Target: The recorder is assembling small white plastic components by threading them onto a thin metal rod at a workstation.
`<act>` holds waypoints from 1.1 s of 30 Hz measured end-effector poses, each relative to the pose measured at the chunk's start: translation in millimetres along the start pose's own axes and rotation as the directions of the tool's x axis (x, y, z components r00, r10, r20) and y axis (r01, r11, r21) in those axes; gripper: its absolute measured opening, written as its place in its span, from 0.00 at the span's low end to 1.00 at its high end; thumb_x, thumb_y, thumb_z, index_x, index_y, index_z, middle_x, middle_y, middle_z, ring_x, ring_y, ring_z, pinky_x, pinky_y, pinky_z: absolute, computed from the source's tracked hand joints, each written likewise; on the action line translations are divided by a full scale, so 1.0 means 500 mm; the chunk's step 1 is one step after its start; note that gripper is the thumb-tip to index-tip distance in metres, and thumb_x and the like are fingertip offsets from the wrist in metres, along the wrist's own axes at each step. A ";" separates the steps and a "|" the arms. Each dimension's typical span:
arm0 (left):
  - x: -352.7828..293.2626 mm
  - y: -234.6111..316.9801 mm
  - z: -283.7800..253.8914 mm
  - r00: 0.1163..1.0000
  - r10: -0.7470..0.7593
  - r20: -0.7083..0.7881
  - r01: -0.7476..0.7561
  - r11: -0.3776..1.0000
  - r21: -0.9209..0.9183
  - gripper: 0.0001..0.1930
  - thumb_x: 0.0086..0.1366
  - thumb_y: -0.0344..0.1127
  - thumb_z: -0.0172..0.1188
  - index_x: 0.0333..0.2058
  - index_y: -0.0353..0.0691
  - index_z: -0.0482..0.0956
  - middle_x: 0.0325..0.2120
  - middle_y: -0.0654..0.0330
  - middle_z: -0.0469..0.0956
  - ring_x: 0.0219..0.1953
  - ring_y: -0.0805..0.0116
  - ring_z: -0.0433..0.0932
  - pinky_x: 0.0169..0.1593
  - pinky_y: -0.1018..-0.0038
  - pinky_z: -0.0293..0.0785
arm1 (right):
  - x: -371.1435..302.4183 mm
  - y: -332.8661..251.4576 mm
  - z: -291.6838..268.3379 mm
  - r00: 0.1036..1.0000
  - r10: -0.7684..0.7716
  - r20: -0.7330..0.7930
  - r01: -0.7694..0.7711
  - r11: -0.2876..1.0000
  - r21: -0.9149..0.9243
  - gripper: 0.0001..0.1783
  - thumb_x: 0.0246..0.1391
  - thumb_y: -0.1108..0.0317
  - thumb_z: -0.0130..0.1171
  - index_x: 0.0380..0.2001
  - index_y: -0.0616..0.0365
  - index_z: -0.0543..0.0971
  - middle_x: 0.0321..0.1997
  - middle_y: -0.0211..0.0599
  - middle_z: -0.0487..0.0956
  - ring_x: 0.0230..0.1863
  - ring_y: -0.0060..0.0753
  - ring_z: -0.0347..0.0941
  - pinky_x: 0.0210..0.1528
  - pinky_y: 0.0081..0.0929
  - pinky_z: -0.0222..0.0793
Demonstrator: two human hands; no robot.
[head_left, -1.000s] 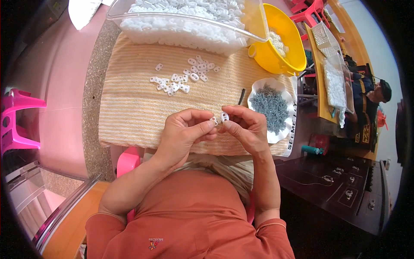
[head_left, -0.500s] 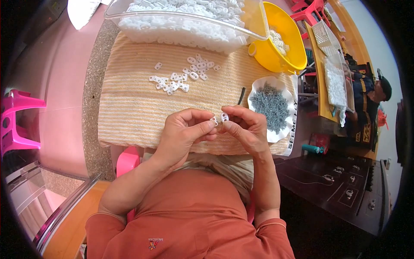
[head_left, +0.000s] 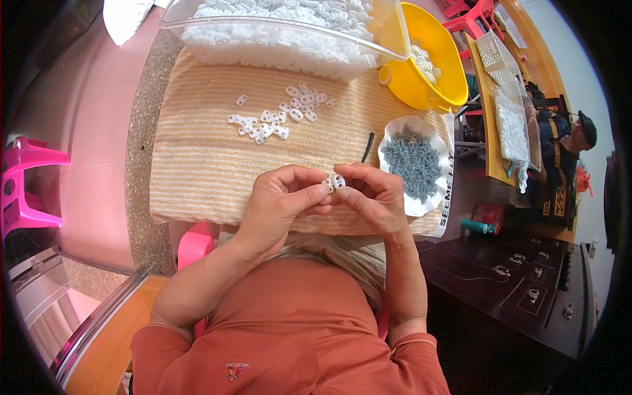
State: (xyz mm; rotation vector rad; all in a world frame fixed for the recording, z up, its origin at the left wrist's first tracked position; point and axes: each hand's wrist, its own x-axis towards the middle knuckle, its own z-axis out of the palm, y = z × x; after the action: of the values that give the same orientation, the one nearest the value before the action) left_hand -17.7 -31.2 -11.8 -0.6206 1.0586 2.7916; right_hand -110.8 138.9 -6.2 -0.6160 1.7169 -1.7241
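Observation:
My left hand (head_left: 289,191) pinches a small white plastic piece (head_left: 328,185) between thumb and forefinger above the cloth's near edge. Right beside it, my right hand (head_left: 372,195) grips a white oval two-hole plastic piece (head_left: 338,181), its fingertips close to the left ones. The two pieces meet or nearly meet; contact is hard to make out. Beyond my hands, several loose white two-hole pieces (head_left: 265,120) lie scattered on the striped cloth (head_left: 197,164). To the right, a white scalloped dish (head_left: 388,131) holds a heap of small grey springs or screw-like parts (head_left: 413,161).
A clear bin (head_left: 283,25) full of white pieces stands at the far edge, with a yellow basin (head_left: 454,72) to its right. A thin black stick (head_left: 368,147) lies left of the dish. Pink stools (head_left: 29,184) stand at left; another person (head_left: 559,135) sits far right.
My right hand has shifted slightly left, bringing its white oval piece up against or very near the piece in my left hand. My left hand has barely moved.

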 end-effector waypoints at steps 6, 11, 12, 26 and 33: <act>0.000 0.000 0.000 1.000 -0.001 0.002 0.001 1.000 0.008 0.08 0.61 0.26 0.60 0.39 0.34 0.77 0.30 0.59 0.80 0.31 0.74 0.79 0.37 0.79 0.80 | -0.001 0.000 0.003 1.000 0.003 -0.003 -0.003 1.000 0.008 0.17 0.54 0.80 0.59 0.48 0.70 0.75 0.42 0.39 0.78 0.42 0.27 0.77 0.46 0.22 0.74; -0.001 -0.001 0.001 1.000 -0.001 0.010 0.001 1.000 0.017 0.08 0.61 0.26 0.61 0.39 0.34 0.77 0.30 0.59 0.80 0.30 0.74 0.79 0.36 0.79 0.79 | -0.004 -0.010 0.009 0.998 0.055 -0.011 -0.054 0.996 0.076 0.17 0.53 0.79 0.60 0.48 0.69 0.75 0.42 0.38 0.79 0.43 0.26 0.76 0.47 0.21 0.73; -0.001 -0.001 0.002 1.000 -0.002 0.011 0.001 1.000 0.017 0.08 0.60 0.26 0.61 0.39 0.34 0.77 0.30 0.58 0.80 0.30 0.74 0.79 0.36 0.79 0.79 | -0.005 -0.012 0.010 0.997 0.071 -0.017 -0.069 0.993 0.092 0.17 0.53 0.79 0.60 0.48 0.69 0.75 0.42 0.38 0.79 0.44 0.25 0.76 0.47 0.21 0.73; 0.000 -0.007 0.001 1.000 0.006 0.028 -0.007 1.000 0.017 0.08 0.60 0.26 0.60 0.39 0.33 0.77 0.31 0.58 0.80 0.30 0.74 0.78 0.36 0.78 0.79 | -0.008 -0.015 0.015 0.996 0.093 -0.013 -0.091 0.990 0.106 0.17 0.53 0.79 0.60 0.48 0.68 0.75 0.42 0.39 0.79 0.42 0.25 0.76 0.46 0.22 0.74; -0.001 -0.005 -0.002 0.996 -0.031 0.080 0.035 0.998 -0.055 0.08 0.61 0.26 0.60 0.39 0.32 0.76 0.32 0.59 0.80 0.32 0.75 0.79 0.37 0.80 0.79 | -0.010 -0.006 0.008 0.998 0.067 -0.015 -0.065 0.994 0.087 0.17 0.53 0.79 0.60 0.47 0.68 0.76 0.42 0.39 0.79 0.42 0.26 0.77 0.45 0.22 0.75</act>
State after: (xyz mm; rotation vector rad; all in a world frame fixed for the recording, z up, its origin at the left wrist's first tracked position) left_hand -16.1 -29.9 -14.0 -0.5229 0.9492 2.8004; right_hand -104.6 139.5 -2.7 -0.5012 1.6465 -1.7522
